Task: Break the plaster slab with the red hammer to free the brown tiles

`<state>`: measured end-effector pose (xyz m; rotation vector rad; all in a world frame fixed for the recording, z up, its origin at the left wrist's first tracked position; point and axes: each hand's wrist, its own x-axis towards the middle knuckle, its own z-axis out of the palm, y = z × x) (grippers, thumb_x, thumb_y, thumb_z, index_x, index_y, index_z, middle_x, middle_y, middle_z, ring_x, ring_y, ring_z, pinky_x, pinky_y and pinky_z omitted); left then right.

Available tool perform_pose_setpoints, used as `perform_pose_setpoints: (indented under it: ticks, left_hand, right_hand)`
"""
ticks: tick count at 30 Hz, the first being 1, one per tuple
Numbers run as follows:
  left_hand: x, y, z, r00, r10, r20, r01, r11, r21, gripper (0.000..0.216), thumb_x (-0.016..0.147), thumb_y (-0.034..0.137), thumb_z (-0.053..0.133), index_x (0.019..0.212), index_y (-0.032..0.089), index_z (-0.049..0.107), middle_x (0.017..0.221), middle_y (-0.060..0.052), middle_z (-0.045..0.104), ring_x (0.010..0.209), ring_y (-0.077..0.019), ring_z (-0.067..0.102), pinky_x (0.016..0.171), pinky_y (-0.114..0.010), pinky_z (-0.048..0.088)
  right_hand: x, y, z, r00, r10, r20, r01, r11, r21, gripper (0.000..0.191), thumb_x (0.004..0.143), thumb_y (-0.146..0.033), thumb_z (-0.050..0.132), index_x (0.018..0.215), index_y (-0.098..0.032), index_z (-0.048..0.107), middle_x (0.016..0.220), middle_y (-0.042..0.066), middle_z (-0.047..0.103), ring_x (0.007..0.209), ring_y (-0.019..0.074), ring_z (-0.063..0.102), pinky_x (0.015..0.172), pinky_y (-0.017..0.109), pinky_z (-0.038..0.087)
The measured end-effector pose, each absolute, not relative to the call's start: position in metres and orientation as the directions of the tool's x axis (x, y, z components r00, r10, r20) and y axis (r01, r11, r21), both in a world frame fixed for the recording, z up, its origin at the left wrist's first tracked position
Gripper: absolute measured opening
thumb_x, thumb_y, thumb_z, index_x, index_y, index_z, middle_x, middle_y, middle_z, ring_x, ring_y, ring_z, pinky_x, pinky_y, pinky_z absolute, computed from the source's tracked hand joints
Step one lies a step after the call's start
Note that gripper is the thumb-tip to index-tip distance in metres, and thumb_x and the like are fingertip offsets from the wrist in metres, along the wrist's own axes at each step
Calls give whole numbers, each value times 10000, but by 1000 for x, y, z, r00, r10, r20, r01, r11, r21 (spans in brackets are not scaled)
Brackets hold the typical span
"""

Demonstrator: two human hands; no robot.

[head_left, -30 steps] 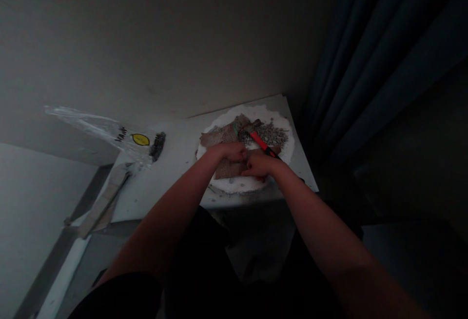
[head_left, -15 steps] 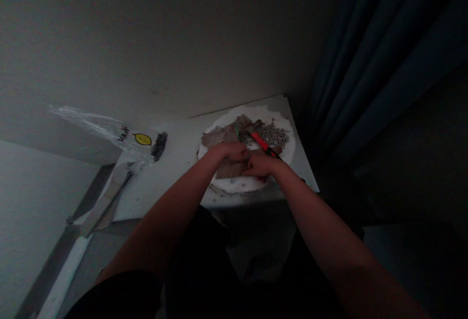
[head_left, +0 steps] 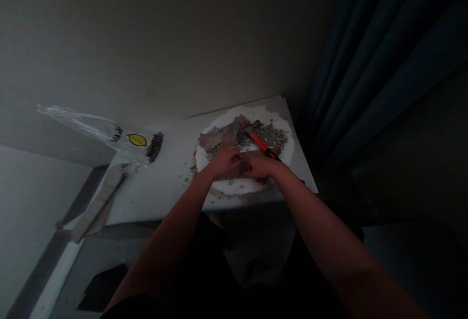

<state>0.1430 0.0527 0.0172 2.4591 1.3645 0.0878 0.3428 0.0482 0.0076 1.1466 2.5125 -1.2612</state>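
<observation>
My left hand (head_left: 224, 161) is bent over a flat brown strip (head_left: 252, 154), its fingers curled in and pinched together. Close beside it, my right hand (head_left: 259, 167) rests on the same strip with its fingers folded. Whatever is between the fingertips is too small and dark to make out. The strip lies on a white round mat (head_left: 284, 120) with a wavy edge. Behind my hands is a rough brown piece with green patches (head_left: 218, 138). A red and black handled tool (head_left: 260, 142) lies slanted beyond my right hand, next to a heap of grey-brown crumbs (head_left: 273, 136).
The mat lies on a white table (head_left: 161, 187) against the wall. At the left stands a clear plastic bag (head_left: 138, 140) with a yellow label and dark contents. A dark curtain (head_left: 365, 65) hangs to the right. Crumbs are scattered beside the mat.
My left hand has drawn back slightly to the left and towards me, opening a small gap from the right hand. The right hand stays nearly in place. The view has shifted slightly.
</observation>
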Motion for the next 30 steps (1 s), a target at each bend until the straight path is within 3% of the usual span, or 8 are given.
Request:
perform_pose_setpoints:
  ticks: [4, 8, 14, 18, 23, 30]
  left_hand:
    - [144, 40, 13, 577, 814, -72, 797, -541, 267, 197, 923, 238, 547, 1039, 192, 699, 1184, -97, 668, 1132, -227, 612, 1010, -368, 482]
    - [146, 36, 10, 564, 822, -77, 812, -535, 235, 201, 906, 248, 601, 1078, 222, 702, 1208, -76, 677, 1179, -234, 593, 1032, -368, 481]
    - [141, 32, -7, 595, 799, 83, 774, -598, 211, 184, 942, 232, 577, 1044, 192, 725, 1168, -86, 703, 1129, -224, 618, 1015, -372, 500]
    - [142, 27, -14, 599, 786, 149, 778, -616, 124, 184, 945, 188, 555, 1015, 172, 725, 1132, -97, 718, 1096, -218, 641, 1001, -372, 517]
    - [153, 28, 1, 615, 788, -12, 788, -615, -26, 152, 913, 182, 580, 992, 147, 705, 1024, -115, 721, 1005, -240, 674, 862, -344, 544]
    - [166, 37, 21, 607, 778, -165, 775, -625, -94, 221, 938, 194, 528, 1052, 136, 709, 1003, -132, 720, 956, -262, 693, 731, -338, 519]
  right_hand:
    - [343, 48, 9, -701, 580, -414, 671, 341, -659, 311, 935, -403, 595, 818, -156, 743, 716, 68, 758, 595, 166, 680, 629, 259, 504]
    - [343, 43, 18, -695, 587, -415, 670, 319, -671, 282, 947, -369, 583, 892, -151, 753, 695, 57, 750, 550, 158, 660, 610, 265, 498]
    - [342, 42, 18, -691, 611, -386, 673, 347, -653, 346, 961, -364, 574, 745, -146, 734, 623, 55, 711, 568, 149, 653, 670, 268, 505]
    - [340, 44, 13, -680, 595, -429, 665, 253, -703, 398, 969, -404, 573, 677, -156, 681, 582, 41, 678, 526, 135, 636, 617, 252, 503]
    - [338, 48, 9, -676, 576, -458, 662, 202, -722, 408, 944, -424, 602, 622, -175, 628, 566, 34, 672, 478, 140, 613, 542, 257, 482]
    - [338, 50, 8, -690, 575, -439, 645, 214, -734, 376, 938, -405, 606, 646, -170, 626, 549, 28, 665, 488, 135, 627, 521, 225, 469]
